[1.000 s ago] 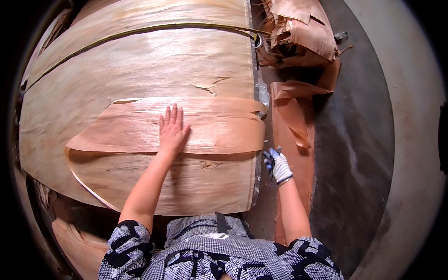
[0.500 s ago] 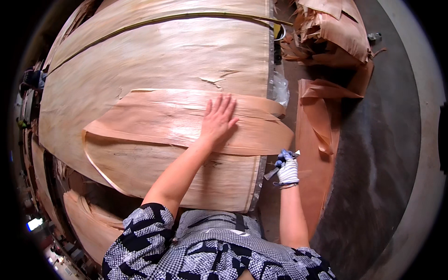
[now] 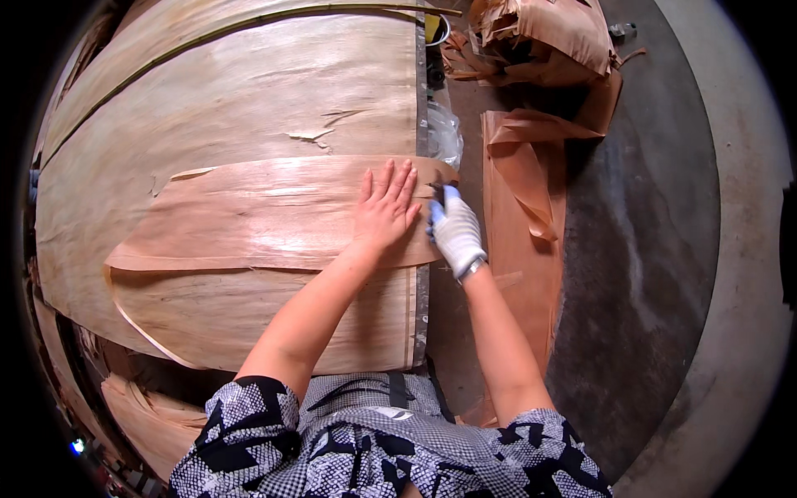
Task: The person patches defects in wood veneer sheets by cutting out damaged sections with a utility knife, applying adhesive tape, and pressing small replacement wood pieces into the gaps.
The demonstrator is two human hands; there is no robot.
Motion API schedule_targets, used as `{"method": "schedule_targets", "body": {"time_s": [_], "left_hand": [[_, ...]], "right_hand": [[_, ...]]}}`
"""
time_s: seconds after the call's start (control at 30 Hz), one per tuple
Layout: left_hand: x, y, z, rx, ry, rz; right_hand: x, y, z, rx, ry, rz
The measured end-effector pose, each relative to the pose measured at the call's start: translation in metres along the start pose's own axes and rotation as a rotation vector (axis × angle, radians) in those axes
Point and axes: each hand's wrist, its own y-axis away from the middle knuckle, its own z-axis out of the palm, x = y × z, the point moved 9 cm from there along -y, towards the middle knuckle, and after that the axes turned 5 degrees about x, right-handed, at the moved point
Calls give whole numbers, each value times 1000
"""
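My bare left hand [image 3: 384,209] lies flat, fingers a little spread, on a reddish wood veneer strip [image 3: 241,217]. The strip rests on a larger pale veneer sheet [image 3: 249,91], its right end reaching the sheet's straight right edge. Wearing a white glove with blue fingertips, my right hand [image 3: 457,231] is closed around a small knife [image 3: 440,187], just right of my left hand. The knife is dark and blurred, over the strip's right end; its blade is mostly hidden.
A long thin stick [image 3: 207,35] lies across the pale sheet's far part. Right of the edge are reddish veneer strips [image 3: 523,290], a bundle of torn veneer [image 3: 548,37] and a clear plastic bag [image 3: 444,133]. More veneer [image 3: 149,415] lies at lower left.
My right hand has moved up and in from beyond the edge, bringing the knife to the strip's right end. My left hand stays flat on the strip. The view has shifted right.
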Motion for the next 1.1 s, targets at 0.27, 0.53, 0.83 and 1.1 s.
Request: {"method": "schedule_targets", "body": {"time_s": [0.27, 0.53, 0.83, 1.1], "left_hand": [[-10, -7, -4, 53, -65, -48], [-12, -6, 2, 3, -114, -72], [-11, -6, 4, -32, -104, -58], [-12, -3, -2, 56, -98, -32]], "right_hand": [[-31, -41, 33, -151, 435, 167], [-1, 16, 46, -223, 422, 213], [51, 178, 51, -449, 515, 300], [-10, -11, -36, 231, 245, -289]]}}
